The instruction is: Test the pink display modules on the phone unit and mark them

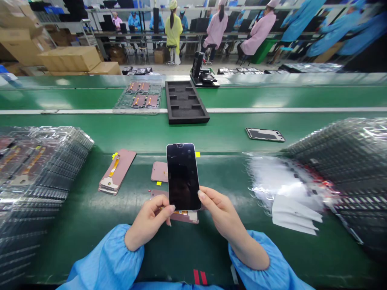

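A phone screen (183, 175) with a black face and a thin light frame is held upright before me. My left hand (151, 217) pinches its lower left corner between thumb and fingers. On the lower right edge, my right hand (220, 209) grips it the same way. Behind and below it lie pinkish phone screen panels, one flat panel (159, 171) partly hidden and another panel (192, 218) with an orange flex strip showing. Off to the left rests a small stack of pinkish screen panels (122, 169) with an orange flex cable and a yellow tab.
Tall stacks of clear plastic trays stand at left (69, 149) and right (347, 149). White sheets (294, 213) lie by the right stack. Farther back are a phone housing (265, 135), a black foam tray (189, 117), a clear tray (122, 100) and a black fixture (198, 66).
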### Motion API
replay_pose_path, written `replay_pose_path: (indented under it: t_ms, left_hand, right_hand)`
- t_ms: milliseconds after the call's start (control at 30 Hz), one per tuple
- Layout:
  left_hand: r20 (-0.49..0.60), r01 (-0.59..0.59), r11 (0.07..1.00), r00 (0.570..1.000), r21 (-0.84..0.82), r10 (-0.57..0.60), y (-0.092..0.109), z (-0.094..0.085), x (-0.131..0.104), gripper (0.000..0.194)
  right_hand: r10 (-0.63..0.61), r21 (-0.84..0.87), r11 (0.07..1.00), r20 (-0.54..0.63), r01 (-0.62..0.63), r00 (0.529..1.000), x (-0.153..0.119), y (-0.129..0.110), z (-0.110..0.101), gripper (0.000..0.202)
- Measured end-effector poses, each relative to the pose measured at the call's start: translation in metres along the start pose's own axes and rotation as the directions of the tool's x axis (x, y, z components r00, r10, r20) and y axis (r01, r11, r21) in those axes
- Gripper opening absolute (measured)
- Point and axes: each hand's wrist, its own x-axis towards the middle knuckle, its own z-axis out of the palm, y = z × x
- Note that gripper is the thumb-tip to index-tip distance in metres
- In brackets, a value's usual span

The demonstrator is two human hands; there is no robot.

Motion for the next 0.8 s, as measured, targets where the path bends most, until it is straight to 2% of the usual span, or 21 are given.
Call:
replay_pose_path:
  t_ms: [200,300,367,467,567,600,667,733,800]
  left_hand:
    - [-0.006,-0.006,0.997,1.000,-0.072,0.006,-0.005,-0.003,0.001,0.037]
    - [0.053,0.040,0.987,0.998,-0.155,-0.032,-0.004,-0.005,0.002,0.035]
    - [0.118,0.062,0.956,0.993,-0.288,-0.028,0.002,-0.009,0.004,0.031]
    - [0.122,0.078,0.867,0.992,-0.492,-0.020,0.018,-0.026,0.016,0.043]
    - [0.103,0.182,0.860,0.983,-0.478,-0.151,0.031,-0.056,0.042,0.030]
    - [0.103,0.217,0.869,0.976,-0.444,-0.192,0.034,-0.067,0.053,0.024]
    - [0.068,0.230,0.892,0.973,-0.389,-0.221,0.040,-0.086,0.078,0.018]
    - [-0.040,0.158,0.920,0.982,-0.359,-0.185,0.045,-0.101,0.102,0.017]
    - [-0.156,0.073,0.949,0.980,-0.306,-0.126,0.051,-0.114,0.120,0.024]
  right_hand:
    - [0.059,0.083,0.994,0.125,-0.070,0.990,0.002,-0.013,0.002,0.050]
    - [0.077,0.087,0.992,0.149,-0.091,0.986,0.002,-0.012,0.002,0.059]
    - [0.088,0.108,0.989,0.157,-0.106,0.984,0.003,-0.011,0.002,0.057]
    - [0.124,0.112,0.981,0.259,-0.157,0.958,0.002,-0.008,0.004,0.053]
    - [0.186,0.045,0.976,0.340,-0.214,0.922,0.001,-0.005,0.008,0.055]
    - [0.193,0.034,0.976,0.325,-0.216,0.926,0.001,-0.003,0.010,0.059]
    - [0.155,0.030,0.986,0.225,-0.166,0.962,0.001,0.003,0.010,0.067]
    - [0.059,0.001,0.998,0.085,-0.059,0.995,0.003,0.012,0.007,0.069]
    - [-0.028,-0.068,0.997,-0.013,0.027,1.000,0.007,0.023,0.001,0.066]
